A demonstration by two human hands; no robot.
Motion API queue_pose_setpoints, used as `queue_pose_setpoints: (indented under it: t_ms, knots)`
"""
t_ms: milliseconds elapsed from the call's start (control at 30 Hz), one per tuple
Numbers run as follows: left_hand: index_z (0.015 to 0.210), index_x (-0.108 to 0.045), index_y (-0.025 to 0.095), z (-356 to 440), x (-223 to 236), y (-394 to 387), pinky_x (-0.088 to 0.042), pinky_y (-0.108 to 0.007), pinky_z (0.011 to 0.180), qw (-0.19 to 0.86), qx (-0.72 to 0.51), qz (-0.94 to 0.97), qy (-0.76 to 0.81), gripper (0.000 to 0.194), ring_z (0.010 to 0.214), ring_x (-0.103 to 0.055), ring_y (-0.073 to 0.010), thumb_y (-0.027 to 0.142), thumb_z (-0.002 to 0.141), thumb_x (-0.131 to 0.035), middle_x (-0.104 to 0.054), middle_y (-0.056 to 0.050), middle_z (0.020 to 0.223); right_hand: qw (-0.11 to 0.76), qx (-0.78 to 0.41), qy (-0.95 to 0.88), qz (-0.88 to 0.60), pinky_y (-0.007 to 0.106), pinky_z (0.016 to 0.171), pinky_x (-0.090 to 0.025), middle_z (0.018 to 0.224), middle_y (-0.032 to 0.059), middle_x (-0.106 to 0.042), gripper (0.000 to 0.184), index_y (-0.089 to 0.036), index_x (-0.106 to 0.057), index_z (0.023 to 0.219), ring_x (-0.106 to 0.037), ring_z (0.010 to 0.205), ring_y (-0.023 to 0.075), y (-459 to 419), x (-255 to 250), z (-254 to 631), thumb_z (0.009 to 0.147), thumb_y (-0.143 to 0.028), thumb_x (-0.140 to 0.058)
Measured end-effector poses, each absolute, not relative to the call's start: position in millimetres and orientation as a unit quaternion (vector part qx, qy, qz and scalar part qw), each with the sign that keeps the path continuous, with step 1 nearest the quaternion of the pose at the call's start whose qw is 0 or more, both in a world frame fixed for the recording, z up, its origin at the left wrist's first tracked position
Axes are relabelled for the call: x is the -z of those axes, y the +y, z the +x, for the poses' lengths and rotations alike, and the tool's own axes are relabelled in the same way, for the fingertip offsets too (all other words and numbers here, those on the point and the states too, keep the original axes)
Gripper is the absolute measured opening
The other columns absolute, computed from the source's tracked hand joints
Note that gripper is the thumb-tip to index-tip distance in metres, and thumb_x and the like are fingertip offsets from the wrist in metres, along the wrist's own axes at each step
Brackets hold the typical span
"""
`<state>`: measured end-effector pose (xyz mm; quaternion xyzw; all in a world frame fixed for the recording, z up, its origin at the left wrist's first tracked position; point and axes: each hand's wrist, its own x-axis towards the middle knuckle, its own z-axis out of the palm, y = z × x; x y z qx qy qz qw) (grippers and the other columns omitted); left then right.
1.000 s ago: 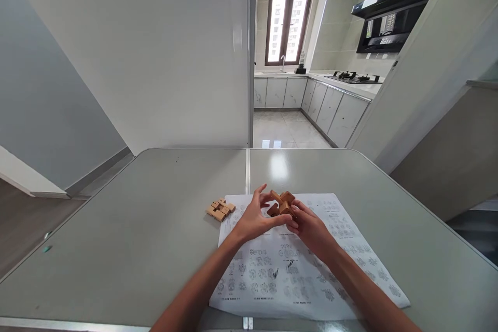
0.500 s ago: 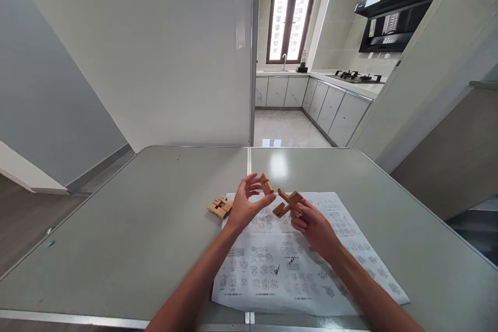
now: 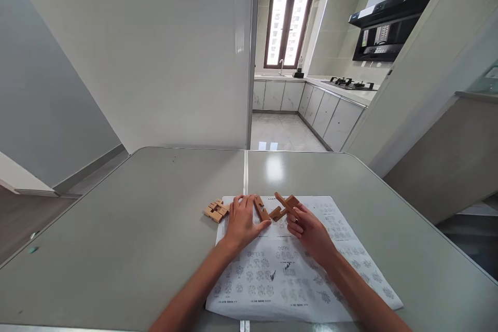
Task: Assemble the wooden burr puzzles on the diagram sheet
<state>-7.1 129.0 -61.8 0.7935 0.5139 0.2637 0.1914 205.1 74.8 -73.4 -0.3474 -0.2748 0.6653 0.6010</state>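
Note:
My left hand (image 3: 243, 222) is low over the printed sheet (image 3: 307, 285), its thumb and fingertips at the two ends of a notched wooden puzzle piece (image 3: 261, 208). That piece appears to lie on or just above the paper. In my right hand (image 3: 309, 231) is a cluster of interlocked wooden puzzle pieces (image 3: 287, 204), gripped between thumb and fingers; its lower notched part is close beside the left hand's piece. Left of my left hand, a flat wooden block assembly (image 3: 216, 211) sits on the table at the sheet's edge.
The grey folding table (image 3: 116, 249) has a metal seam (image 3: 245, 174) down its middle. Diagrams and dark pen marks cover the sheet. A small green bit (image 3: 33, 250) is at the left edge. Beyond the table stand a white wall panel (image 3: 187, 62) and a kitchen.
My left hand drew a notched piece away from the cluster, then brought it down toward the sheet. My right hand kept hold of the remaining pieces.

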Motion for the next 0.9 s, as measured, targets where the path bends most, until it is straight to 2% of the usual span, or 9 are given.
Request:
queue_pose_setpoints:
  t_ms: [100, 167, 233, 333, 400, 467, 600, 767, 900]
  knots:
    - [0.137, -0.059, 0.022, -8, 57, 125, -0.035, -0.058, 0.117, 0.204, -0.301, 0.805, 0.469, 0.070, 0.142, -0.041, -0.0391, 0.046, 0.076, -0.086, -0.057, -0.014, 0.146, 0.598, -0.662, -0.283, -0.352, 0.030, 0.052, -0.023, 0.070, -0.0038, -0.047, 0.033, -0.025, -0.059, 0.096, -0.023, 0.055, 0.0118, 74, 71, 205, 0.080, -0.041, -0.083]
    - [0.132, -0.063, 0.025, -7, 51, 121, -0.036, -0.055, 0.117, 0.220, -0.324, 0.819, 0.419, 0.059, 0.141, -0.044, -0.0357, 0.045, 0.081, -0.083, -0.062, -0.011, 0.141, 0.597, -0.659, -0.287, -0.355, 0.030, 0.052, -0.023, 0.069, -0.0037, -0.048, 0.034, -0.025, -0.059, 0.097, -0.022, 0.055, 0.0117, 74, 70, 204, 0.080, -0.042, -0.083]
    - [0.124, -0.068, 0.026, -4, 45, 117, -0.040, -0.053, 0.114, 0.234, -0.342, 0.828, 0.377, 0.043, 0.135, -0.049, -0.0327, 0.044, 0.086, -0.079, -0.068, -0.009, 0.130, 0.592, -0.662, -0.293, -0.355, 0.030, 0.052, -0.024, 0.069, -0.0033, -0.051, 0.036, -0.025, -0.060, 0.100, -0.023, 0.055, 0.0119, 72, 68, 203, 0.080, -0.044, -0.083]
    - [0.099, -0.072, 0.024, 2, 41, 114, -0.046, -0.048, 0.105, 0.252, -0.354, 0.833, 0.343, 0.015, 0.114, -0.060, -0.0275, 0.038, 0.095, -0.069, -0.074, -0.006, 0.099, 0.577, -0.675, -0.298, -0.350, 0.030, 0.052, -0.023, 0.069, -0.0027, -0.053, 0.039, -0.026, -0.062, 0.105, -0.023, 0.055, 0.0121, 70, 63, 201, 0.079, -0.045, -0.084]
    - [0.081, -0.067, 0.022, 4, 40, 113, -0.049, -0.044, 0.098, 0.264, -0.355, 0.831, 0.336, 0.022, 0.098, -0.062, -0.0242, 0.034, 0.099, -0.062, -0.069, -0.003, 0.079, 0.572, -0.677, -0.302, -0.350, 0.030, 0.052, -0.024, 0.070, -0.0020, -0.054, 0.038, -0.026, -0.063, 0.107, -0.024, 0.055, 0.0125, 68, 60, 201, 0.081, -0.045, -0.083]
    - [0.073, -0.062, 0.022, 2, 40, 113, -0.051, -0.040, 0.091, 0.281, -0.352, 0.827, 0.336, 0.029, 0.089, -0.060, -0.0226, 0.033, 0.100, -0.060, -0.065, -0.002, 0.073, 0.578, -0.667, -0.306, -0.356, 0.031, 0.052, -0.025, 0.069, -0.0015, -0.054, 0.036, -0.026, -0.064, 0.107, -0.024, 0.055, 0.0131, 67, 57, 202, 0.082, -0.044, -0.082]
    - [0.075, -0.064, 0.022, -5, 37, 113, -0.052, -0.036, 0.082, 0.295, -0.340, 0.829, 0.332, 0.028, 0.086, -0.062, -0.0222, 0.034, 0.099, -0.060, -0.068, -0.003, 0.075, 0.607, -0.641, -0.308, -0.355, 0.031, 0.050, -0.027, 0.068, -0.0020, -0.053, 0.034, -0.027, -0.066, 0.105, -0.024, 0.054, 0.0126, 66, 56, 205, 0.080, -0.044, -0.082]
    - [0.076, -0.067, 0.023, -11, 28, 112, -0.052, -0.037, 0.082, 0.251, -0.354, 0.838, 0.330, 0.023, 0.082, -0.064, -0.0221, 0.030, 0.097, -0.063, -0.071, -0.003, 0.077, 0.610, -0.642, -0.308, -0.347, 0.031, 0.051, -0.025, 0.069, -0.0022, -0.051, 0.033, -0.027, -0.069, 0.108, -0.020, 0.054, 0.0127, 67, 57, 207, 0.081, -0.042, -0.081]
    - [0.076, -0.067, 0.024, -13, 20, 105, -0.051, -0.038, 0.082, 0.216, -0.364, 0.846, 0.325, 0.023, 0.084, -0.066, -0.0232, 0.031, 0.098, -0.062, -0.071, -0.002, 0.074, 0.612, -0.643, -0.309, -0.341, 0.030, 0.050, -0.024, 0.063, -0.0034, -0.044, 0.032, -0.027, -0.071, 0.110, -0.017, 0.056, 0.0139, 63, 54, 205, 0.083, -0.041, -0.080]
